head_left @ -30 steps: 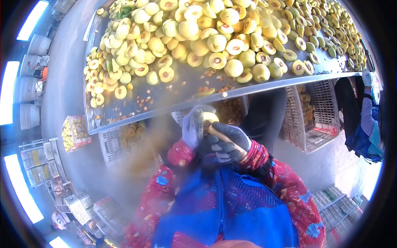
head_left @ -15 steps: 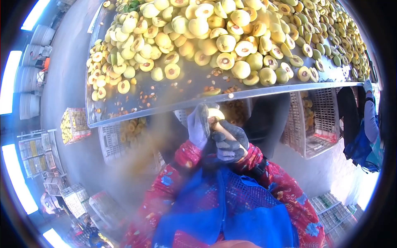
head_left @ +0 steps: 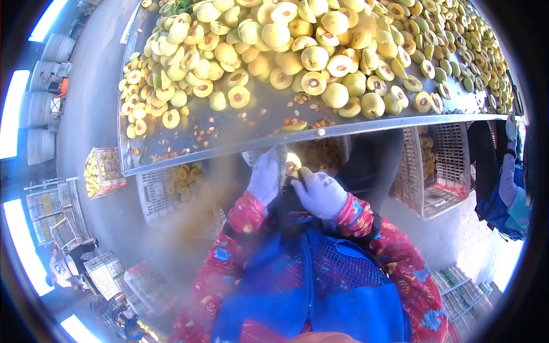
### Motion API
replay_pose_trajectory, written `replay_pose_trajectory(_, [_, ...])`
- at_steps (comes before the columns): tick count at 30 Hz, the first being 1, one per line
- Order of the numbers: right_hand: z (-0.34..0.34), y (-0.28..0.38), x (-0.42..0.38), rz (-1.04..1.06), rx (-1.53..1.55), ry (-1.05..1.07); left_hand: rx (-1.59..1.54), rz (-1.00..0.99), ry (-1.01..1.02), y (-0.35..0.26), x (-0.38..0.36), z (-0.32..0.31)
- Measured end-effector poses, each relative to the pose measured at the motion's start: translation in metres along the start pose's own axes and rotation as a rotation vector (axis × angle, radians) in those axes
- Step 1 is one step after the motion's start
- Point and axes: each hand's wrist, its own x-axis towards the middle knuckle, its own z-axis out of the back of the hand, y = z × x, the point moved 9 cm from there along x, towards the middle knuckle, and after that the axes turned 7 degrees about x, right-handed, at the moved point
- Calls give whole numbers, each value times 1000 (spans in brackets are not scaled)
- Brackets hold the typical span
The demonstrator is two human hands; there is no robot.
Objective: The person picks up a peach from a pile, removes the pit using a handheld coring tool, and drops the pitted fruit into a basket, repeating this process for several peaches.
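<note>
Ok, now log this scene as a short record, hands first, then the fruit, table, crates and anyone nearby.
left hand: gloved, holding a yellow fruit
right hand: gloved, fingers at the same fruit; any tool unclear
table: metal, bearing a heap of yellow fruit, many pieces cut open
loose bits: small, brownish, scattered near the table's front edge
crates: left crate and right crate below that edge, both with fruit
co-worker's hand: far right, by the table edge
</note>
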Motion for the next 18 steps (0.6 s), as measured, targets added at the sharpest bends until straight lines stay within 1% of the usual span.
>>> replay_pose_trajectory(1, [7, 12, 0, 24, -118, -34, -213, 177, 35, 7, -4, -3])
replay_pose_trajectory(2, [11, 20, 0, 40, -148, -30, -426, 356, 70, 17, -11, -10])
replay_pose_trajectory(4, [16, 31, 1, 74, -207, -20, 109, 72, -10, 25, -13, 24])
replay_pose_trajectory(6, [16, 10, -1, 36, -279, -88, 116, 283, -179, -8, -33, 59])
replay_pose_trajectory(7, [19, -2, -2, 22, -316, -120, 449, 257, -168, -4, -40, 86])
replay_pose_trajectory(8, [18, -16, -2, -17, -48, -41, 784, 237, -170, 0, -47, 113])
replay_pose_trajectory(9, [17, -28, -1, -60, 223, 38, 939, 442, -281, 6, -57, 144])
replay_pose_trajectory(10, [6, -37, -1, -313, 626, 154, 1067, 670, -365, 10, -71, 173])
replay_pose_trajectory(11, [-3, -44, -8, -619, 988, 174, 1219, 564, -518, 8, -73, 192])
replay_pose_trajectory(12, [-4, -43, -5, -600, 1002, 193, 1202, 489, -469, 22, -65, 203])
replay_pose_trajectory(14, [-6, -43, -2, -563, 1026, 229, 1162, 337, -372, 23, -20, 216])
replay_pose_trajectory(15, [-8, -43, 2, -477, 962, 231, 1127, 301, -341, 8, 8, 207])
replay_pose_trajectory(16, [-8, -41, 1, -459, 926, 242, 1091, 260, -310, -9, 41, 193])
replay_pose_trajectory(18, [-7, -36, -2, -443, 876, 244, 1187, 121, -128, 6, 101, 166])
